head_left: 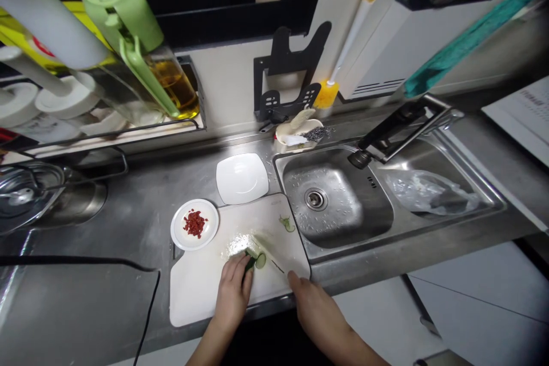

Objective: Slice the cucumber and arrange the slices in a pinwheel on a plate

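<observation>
My left hand (233,287) is closed over a piece of dark green cucumber (249,262), pressing it on the white cutting board (197,294). A round, pale cucumber slice (260,261) stands at the cut end. To the right, my right hand (316,304) is wrapped round the handle of a knife (274,256); its pale, blurred blade slants over the board close to the slice. Thin green scraps (286,223) lie near the board's right edge. The knife's handle is mostly hidden by my fingers.
A round white plate (178,227) with chopped red pieces (195,223) overlaps the board's left corner. Behind the board sits a square white dish (242,174). The steel sink (343,200) with its black faucet (377,131) is on the right. A black cable (103,260) crosses the left counter.
</observation>
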`<move>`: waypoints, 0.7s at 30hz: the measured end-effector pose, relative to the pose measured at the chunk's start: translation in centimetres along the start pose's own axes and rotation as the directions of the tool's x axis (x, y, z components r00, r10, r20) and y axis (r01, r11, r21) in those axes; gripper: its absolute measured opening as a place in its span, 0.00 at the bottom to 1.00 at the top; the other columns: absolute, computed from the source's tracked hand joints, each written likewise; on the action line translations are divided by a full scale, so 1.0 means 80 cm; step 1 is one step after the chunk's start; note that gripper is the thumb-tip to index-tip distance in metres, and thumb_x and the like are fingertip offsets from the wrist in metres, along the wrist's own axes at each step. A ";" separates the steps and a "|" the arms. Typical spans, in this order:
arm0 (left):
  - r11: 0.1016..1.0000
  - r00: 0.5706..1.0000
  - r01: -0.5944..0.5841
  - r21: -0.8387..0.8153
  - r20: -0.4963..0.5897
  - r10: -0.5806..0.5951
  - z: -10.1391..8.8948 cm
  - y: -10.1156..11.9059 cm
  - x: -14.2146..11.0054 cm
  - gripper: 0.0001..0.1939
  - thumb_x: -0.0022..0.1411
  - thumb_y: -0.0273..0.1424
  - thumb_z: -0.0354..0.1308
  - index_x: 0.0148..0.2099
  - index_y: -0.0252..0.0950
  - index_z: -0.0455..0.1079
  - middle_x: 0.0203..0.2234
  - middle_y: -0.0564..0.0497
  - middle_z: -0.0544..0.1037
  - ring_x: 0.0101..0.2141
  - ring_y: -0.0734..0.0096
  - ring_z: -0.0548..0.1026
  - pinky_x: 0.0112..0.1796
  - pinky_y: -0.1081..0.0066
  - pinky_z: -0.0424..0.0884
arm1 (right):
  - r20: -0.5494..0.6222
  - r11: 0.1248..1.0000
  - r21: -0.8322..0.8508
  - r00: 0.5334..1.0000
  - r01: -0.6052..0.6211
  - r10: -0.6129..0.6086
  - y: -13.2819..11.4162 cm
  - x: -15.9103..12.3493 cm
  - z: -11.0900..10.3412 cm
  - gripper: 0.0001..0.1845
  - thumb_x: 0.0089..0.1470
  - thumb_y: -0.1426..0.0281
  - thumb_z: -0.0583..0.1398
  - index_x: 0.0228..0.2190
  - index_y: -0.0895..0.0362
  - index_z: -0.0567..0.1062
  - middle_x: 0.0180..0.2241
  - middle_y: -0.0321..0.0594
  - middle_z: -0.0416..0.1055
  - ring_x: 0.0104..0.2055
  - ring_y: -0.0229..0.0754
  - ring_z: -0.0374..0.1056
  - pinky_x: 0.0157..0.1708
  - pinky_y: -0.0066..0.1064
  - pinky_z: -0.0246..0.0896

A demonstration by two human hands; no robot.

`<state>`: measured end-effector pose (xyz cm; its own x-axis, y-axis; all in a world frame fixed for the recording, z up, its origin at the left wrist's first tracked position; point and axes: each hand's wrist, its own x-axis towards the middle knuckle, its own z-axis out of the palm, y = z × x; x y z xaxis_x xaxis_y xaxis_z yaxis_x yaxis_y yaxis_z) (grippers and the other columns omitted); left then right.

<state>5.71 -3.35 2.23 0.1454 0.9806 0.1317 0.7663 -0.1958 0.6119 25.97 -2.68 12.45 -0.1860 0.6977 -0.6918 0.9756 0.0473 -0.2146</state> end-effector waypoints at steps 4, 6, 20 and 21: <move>1.000 1.000 -0.002 -0.011 0.003 0.002 0.000 -0.001 0.000 0.16 0.63 0.29 0.49 0.52 0.38 0.67 0.46 0.43 0.74 0.48 0.62 0.72 0.49 0.56 0.70 | 0.096 0.999 0.046 0.995 -0.021 0.017 0.021 -0.028 0.004 0.34 0.44 0.88 0.46 0.50 0.54 0.66 0.36 0.41 0.75 0.34 0.42 0.72 0.27 0.26 0.56; 1.000 1.000 -0.003 -0.016 0.001 0.003 0.001 -0.002 -0.001 0.16 0.63 0.29 0.49 0.52 0.38 0.67 0.46 0.43 0.74 0.48 0.62 0.71 0.49 0.56 0.70 | 0.148 1.000 0.021 0.989 -0.022 0.019 0.025 -0.038 0.011 0.33 0.42 0.89 0.47 0.47 0.53 0.68 0.35 0.41 0.75 0.33 0.42 0.72 0.25 0.26 0.55; 1.000 1.000 -0.003 -0.009 0.001 0.003 -0.002 0.003 0.002 0.15 0.63 0.29 0.50 0.52 0.37 0.67 0.46 0.43 0.74 0.48 0.62 0.71 0.49 0.57 0.69 | 0.015 0.995 -0.014 0.995 -0.094 0.094 0.010 -0.019 0.000 0.32 0.47 0.89 0.44 0.51 0.59 0.67 0.38 0.47 0.74 0.36 0.43 0.73 0.30 0.26 0.60; 1.000 1.000 0.001 -0.007 0.007 -0.001 -0.002 0.002 0.001 0.15 0.63 0.29 0.50 0.52 0.37 0.67 0.46 0.43 0.74 0.48 0.62 0.71 0.49 0.57 0.69 | 0.024 0.997 -0.026 0.997 -0.070 0.071 0.006 -0.018 -0.001 0.32 0.47 0.89 0.45 0.51 0.58 0.66 0.38 0.47 0.74 0.36 0.43 0.73 0.30 0.26 0.60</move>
<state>5.77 -3.29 2.47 0.1495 0.9807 0.1257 0.7620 -0.1953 0.6174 26.71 -3.62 13.37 -0.1195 0.6819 -0.7216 0.9889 0.0170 -0.1477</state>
